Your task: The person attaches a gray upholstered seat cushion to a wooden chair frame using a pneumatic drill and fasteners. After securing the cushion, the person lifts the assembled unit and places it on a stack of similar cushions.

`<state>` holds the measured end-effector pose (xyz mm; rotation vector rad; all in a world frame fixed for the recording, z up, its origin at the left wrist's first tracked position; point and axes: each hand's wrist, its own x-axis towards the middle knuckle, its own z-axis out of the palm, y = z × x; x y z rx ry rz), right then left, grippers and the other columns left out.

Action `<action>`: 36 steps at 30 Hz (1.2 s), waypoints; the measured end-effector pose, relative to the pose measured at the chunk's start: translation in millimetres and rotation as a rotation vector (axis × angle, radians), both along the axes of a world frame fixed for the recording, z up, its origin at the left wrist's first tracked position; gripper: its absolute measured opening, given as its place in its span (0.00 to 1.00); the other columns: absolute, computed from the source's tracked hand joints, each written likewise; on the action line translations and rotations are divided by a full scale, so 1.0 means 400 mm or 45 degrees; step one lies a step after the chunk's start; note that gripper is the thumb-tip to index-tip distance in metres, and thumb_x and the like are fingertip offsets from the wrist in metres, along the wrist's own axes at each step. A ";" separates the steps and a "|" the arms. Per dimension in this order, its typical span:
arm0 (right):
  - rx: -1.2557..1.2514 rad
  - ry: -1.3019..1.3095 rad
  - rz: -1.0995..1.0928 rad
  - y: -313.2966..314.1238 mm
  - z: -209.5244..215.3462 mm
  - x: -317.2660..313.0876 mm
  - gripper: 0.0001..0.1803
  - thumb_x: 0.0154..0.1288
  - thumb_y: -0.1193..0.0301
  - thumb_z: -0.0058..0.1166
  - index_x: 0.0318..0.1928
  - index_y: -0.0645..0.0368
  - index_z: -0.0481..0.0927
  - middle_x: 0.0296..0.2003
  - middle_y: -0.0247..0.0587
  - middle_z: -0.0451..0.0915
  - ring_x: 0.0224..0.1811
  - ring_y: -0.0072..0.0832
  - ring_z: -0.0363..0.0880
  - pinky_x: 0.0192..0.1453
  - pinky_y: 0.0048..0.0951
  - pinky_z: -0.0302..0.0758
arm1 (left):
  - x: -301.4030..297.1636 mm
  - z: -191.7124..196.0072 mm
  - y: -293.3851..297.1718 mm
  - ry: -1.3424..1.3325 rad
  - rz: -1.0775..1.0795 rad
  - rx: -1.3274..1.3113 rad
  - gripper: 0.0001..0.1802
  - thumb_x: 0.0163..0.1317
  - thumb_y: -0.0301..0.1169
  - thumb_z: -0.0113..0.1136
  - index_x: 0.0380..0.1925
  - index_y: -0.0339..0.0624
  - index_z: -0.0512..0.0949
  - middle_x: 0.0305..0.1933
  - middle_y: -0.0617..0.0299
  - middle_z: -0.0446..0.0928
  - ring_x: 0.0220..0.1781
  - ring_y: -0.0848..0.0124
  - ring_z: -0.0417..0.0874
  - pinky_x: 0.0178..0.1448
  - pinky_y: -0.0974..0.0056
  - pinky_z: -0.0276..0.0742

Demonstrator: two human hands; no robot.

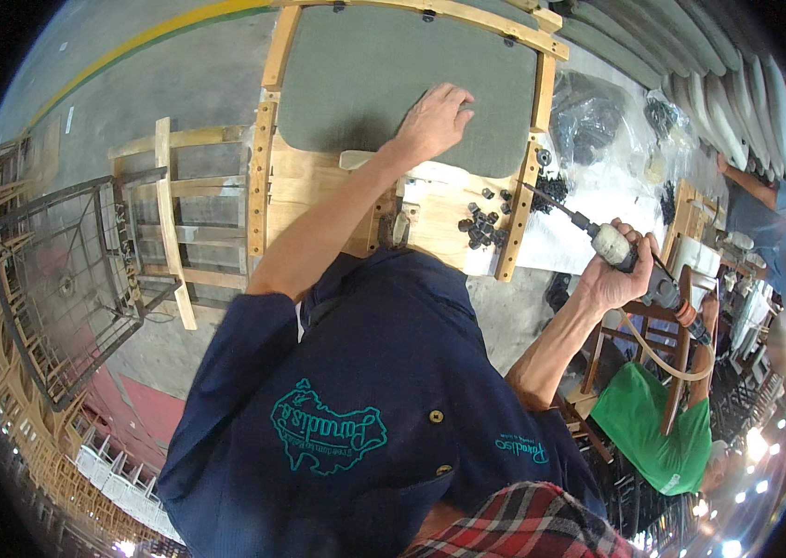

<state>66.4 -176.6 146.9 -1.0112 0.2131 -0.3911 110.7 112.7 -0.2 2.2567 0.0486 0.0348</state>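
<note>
My left hand (435,121) lies over a grey-green flat panel (346,79) with rounded corners, its fingers loosely bent and nothing held. The panel sits within a wooden frame jig (261,186) with holes along its side rails. My right hand (612,284) is closed around a power screwdriver (611,244) with a pale hose. Its long dark bit points up and left, the tip near the jig's right rail. Small black plastic pieces (481,226) lie loose on the jig's wooden base, and a toggle clamp (401,226) stands close to my body.
Clear plastic bags (588,116) with dark contents lie right of the jig. A wooden pallet (170,214) and a metal frame (63,279) are at left. On the right, one person wears a green shirt (649,428), another a blue shirt (774,223). Curved grey pieces (728,102) stand behind.
</note>
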 end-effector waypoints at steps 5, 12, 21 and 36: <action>-0.049 0.024 0.061 0.035 0.002 0.010 0.09 0.64 0.74 0.51 0.44 0.61 0.76 0.28 0.44 0.78 0.36 0.41 0.81 0.55 0.49 0.75 | -0.005 -0.018 0.092 -0.442 -0.121 0.295 0.22 0.65 0.39 0.61 0.57 0.45 0.75 0.62 0.54 0.74 0.66 0.56 0.71 0.67 0.54 0.71; -0.084 0.045 0.129 0.078 -0.015 0.053 0.10 0.65 0.74 0.49 0.46 0.61 0.76 0.28 0.43 0.77 0.36 0.40 0.79 0.56 0.50 0.73 | 0.103 -0.065 0.251 -0.549 0.203 0.493 0.29 0.63 0.42 0.64 0.61 0.44 0.71 0.63 0.53 0.71 0.68 0.54 0.68 0.70 0.52 0.67; -0.123 0.050 0.228 0.146 -0.021 0.122 0.10 0.64 0.74 0.51 0.45 0.60 0.76 0.28 0.42 0.76 0.37 0.37 0.78 0.57 0.48 0.73 | 0.259 -0.047 0.292 -0.603 0.335 0.718 0.33 0.64 0.50 0.59 0.63 0.42 0.70 0.66 0.54 0.69 0.71 0.56 0.63 0.75 0.47 0.56; -1.059 -0.382 0.113 0.491 -0.148 0.423 0.13 0.63 0.79 0.54 0.48 0.59 0.71 0.33 0.49 0.83 0.39 0.38 0.85 0.52 0.39 0.80 | 0.293 -0.040 0.308 -0.432 0.254 0.537 0.32 0.60 0.48 0.61 0.59 0.40 0.73 0.66 0.50 0.70 0.74 0.53 0.62 0.77 0.44 0.51</action>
